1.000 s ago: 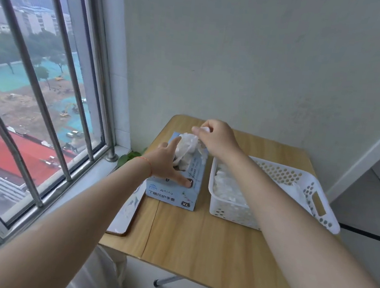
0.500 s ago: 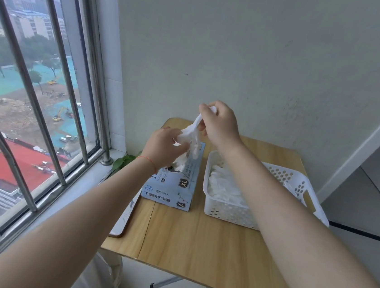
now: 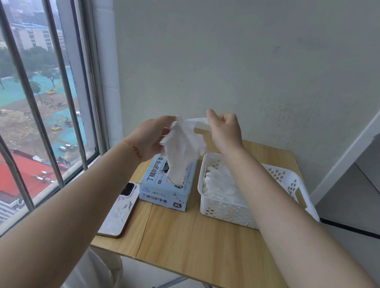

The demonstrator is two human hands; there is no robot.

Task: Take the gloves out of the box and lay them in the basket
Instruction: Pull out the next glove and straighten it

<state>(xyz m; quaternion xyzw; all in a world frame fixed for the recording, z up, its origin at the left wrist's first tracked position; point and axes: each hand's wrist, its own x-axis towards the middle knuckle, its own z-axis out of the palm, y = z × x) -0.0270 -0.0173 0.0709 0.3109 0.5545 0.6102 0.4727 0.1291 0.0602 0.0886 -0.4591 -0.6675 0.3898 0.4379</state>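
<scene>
A white glove (image 3: 183, 148) hangs above the blue glove box (image 3: 167, 188), its lower end down at the box opening. My left hand (image 3: 149, 137) holds the glove's left edge and my right hand (image 3: 226, 131) pinches its upper right end, both raised above the box. The white perforated basket (image 3: 282, 178) stands right of the box with several white gloves (image 3: 222, 183) lying in its left part.
A phone (image 3: 120, 209) in a pale patterned case lies on the wooden table (image 3: 196, 244) left of the box, near the edge. A barred window runs along the left and a plain wall stands right behind the table.
Both hands rose from the box top, drawing a glove up and out of the opening; my left hand left the box and took hold of the glove. The view moved closer.
</scene>
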